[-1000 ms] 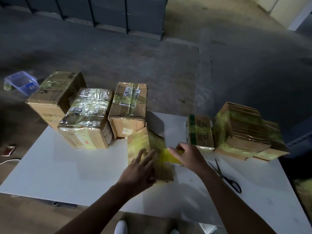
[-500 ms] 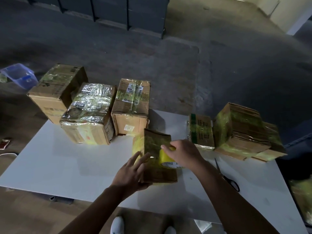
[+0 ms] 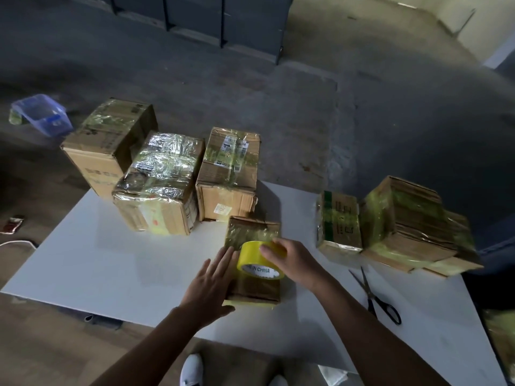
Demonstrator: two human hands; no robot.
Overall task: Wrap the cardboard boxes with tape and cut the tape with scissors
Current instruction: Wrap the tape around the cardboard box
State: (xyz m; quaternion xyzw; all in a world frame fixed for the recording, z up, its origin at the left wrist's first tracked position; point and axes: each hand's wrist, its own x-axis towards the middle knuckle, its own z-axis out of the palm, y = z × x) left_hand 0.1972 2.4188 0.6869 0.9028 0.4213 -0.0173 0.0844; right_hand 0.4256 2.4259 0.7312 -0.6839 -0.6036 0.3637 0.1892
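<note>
The small cardboard box [image 3: 252,232] lies flat at the middle of the tabletop [image 3: 111,260], its long axis running from me straight away, the far end just short of the bigger boxes behind it. Clear-yellow tape already covers its top. On it stands one yellow tape roll [image 3: 250,254], on edge, with its open core facing me and printed letters showing inside.

My right hand [image 3: 298,260] holds the roll, fingers [image 3: 269,247] curled over its top. My left hand [image 3: 210,285] is flat, its fingers [image 3: 225,260] straight and slightly spread, pressed against the box's left side.

Behind and to the left, three larger wrapped boxes stand side by side: a plain brown one [image 3: 108,146] at the corner, a shiny heavily taped one [image 3: 161,185], and a labelled one [image 3: 228,174]. On the right are a small green-striped box [image 3: 338,221] and a taped stack [image 3: 404,218]; I cannot tell how many boxes it holds.

One pair of scissors [image 3: 369,292] lies beside my right forearm, blades slightly apart and pointing away, black handles nearest me.
</note>
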